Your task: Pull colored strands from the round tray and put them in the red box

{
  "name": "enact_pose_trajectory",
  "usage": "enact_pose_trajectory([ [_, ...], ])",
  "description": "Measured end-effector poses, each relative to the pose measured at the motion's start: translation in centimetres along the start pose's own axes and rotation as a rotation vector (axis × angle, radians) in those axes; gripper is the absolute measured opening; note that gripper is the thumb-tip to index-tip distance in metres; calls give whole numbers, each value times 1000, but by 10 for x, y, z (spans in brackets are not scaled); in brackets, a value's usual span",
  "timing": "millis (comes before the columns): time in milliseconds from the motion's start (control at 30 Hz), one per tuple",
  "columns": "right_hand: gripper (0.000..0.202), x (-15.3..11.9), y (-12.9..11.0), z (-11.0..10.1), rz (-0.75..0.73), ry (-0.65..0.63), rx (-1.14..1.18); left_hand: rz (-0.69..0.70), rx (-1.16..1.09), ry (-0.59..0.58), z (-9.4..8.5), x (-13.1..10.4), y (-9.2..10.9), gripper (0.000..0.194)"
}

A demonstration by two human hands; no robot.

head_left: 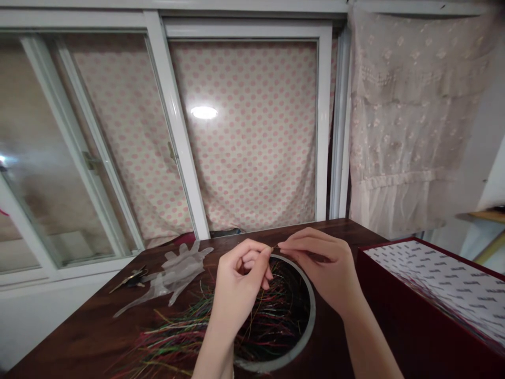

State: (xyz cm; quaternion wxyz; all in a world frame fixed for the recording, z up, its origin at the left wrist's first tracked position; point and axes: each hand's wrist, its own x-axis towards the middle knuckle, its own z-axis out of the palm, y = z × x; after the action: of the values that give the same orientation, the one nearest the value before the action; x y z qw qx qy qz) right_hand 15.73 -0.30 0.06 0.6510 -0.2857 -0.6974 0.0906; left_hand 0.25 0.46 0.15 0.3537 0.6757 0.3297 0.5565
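Note:
Both hands are raised above a round grey-rimmed container (311,310) on the dark wooden table. My left hand (246,268) is closed, thumb and index finger pinched on the end of a thin strand (275,246). Facing it, my right hand (325,263) pinches the same thin strand, its fingertips a short gap from the left ones. Many thin coloured strands (169,337), red, green and yellow, lie in the container and spread out to the left over the table. My left forearm hides part of them.
Clear plastic gloves (177,273) lie at the table's left, beside keys (136,279). A dark red box (394,300) with a white printed lining and more strands stands at the right. Behind the table is a sliding window (252,131).

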Motion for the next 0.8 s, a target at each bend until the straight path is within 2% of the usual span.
enact_pose_trajectory([
  [100, 19, 0, 4, 1, -72, 8, -46, 1, 31, -13, -1, 1, -1, 17],
  [200, 19, 1, 8, 2, -79, 22, -64, 31, 100, -22, -2, 1, -2, 17],
  [400, 18, 1, 7, 2, -52, -42, -134, 165, 396, 12, -5, 0, -5, 16],
  [633, 17, 0, 1, 0, 69, -149, -214, 306, 541, -32, -7, 1, -6, 15],
  [800, 15, 1, 2, 0, 218, -233, -157, 351, 567, -61, -6, 2, -7, 15],
])
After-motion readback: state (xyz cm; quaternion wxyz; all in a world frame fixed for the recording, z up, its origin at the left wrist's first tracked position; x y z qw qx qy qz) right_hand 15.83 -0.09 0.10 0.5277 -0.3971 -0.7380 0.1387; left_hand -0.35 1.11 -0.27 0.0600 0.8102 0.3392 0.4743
